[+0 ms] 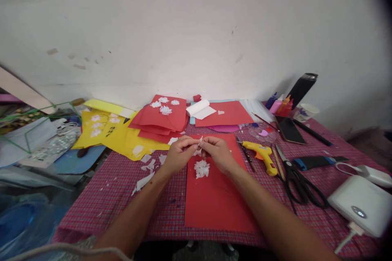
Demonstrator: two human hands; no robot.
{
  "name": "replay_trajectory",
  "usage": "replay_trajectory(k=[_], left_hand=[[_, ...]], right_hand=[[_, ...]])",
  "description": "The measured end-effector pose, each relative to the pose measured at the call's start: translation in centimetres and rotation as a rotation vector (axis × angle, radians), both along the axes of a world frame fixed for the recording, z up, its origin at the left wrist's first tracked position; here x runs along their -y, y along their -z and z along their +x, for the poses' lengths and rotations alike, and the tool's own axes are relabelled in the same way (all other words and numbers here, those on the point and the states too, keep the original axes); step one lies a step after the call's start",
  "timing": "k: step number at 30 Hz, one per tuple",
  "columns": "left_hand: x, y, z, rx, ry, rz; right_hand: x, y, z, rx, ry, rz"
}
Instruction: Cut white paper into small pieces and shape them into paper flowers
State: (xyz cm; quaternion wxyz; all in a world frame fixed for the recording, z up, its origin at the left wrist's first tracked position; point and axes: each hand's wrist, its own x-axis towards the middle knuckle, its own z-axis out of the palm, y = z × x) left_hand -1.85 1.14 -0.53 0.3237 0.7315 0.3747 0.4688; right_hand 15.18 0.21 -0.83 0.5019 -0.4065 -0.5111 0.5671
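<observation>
My left hand (183,151) and my right hand (217,151) meet above a red paper sheet (222,204) on the table. Both are closed, pinching a small piece of white paper (200,142) between their fingertips. Just below them on the red sheet lies a crumpled white paper flower (201,169). Torn white paper scraps (143,182) are scattered left of the sheet. Behind, a stack of red paper (162,120) carries several white paper flowers (165,110).
On the right lie a yellow glue gun (260,155), black scissors (301,183), a utility knife (315,162) and a white power bank (361,204). A black bottle (303,89) and paint bottles (280,105) stand behind. A white paper roll (199,109) and yellow sheets (122,134) lie at the back.
</observation>
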Motion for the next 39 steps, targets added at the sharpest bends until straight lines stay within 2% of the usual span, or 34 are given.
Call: replay_trajectory(k=[6, 10, 21, 29, 35, 39], left_hand=[[-0.03, 0.18, -0.04, 0.053, 0.035, -0.093], [-0.05, 0.13, -0.03, 0.057, 0.013, -0.119], [0.17, -0.32, 0.06, 0.07, 0.023, -0.184], [-0.01, 0.11, 0.18, 0.08, -0.025, -0.208], [0.44, -0.28, 0.41, 0.017, -0.112, -0.141], [0.71, -0.58, 0.57, -0.022, -0.152, -0.109]], right_hand=[[0.13, -0.13, -0.04, 0.085, 0.014, 0.056], [0.33, -0.38, -0.16, 0.127, 0.014, 0.092], [0.59, -0.62, -0.4, 0.159, 0.03, 0.112], [0.64, -0.57, -0.38, 0.146, 0.008, 0.097], [0.73, -0.61, -0.37, 0.063, -0.036, 0.117], [0.52, -0.41, -0.38, 0.111, -0.005, 0.125]])
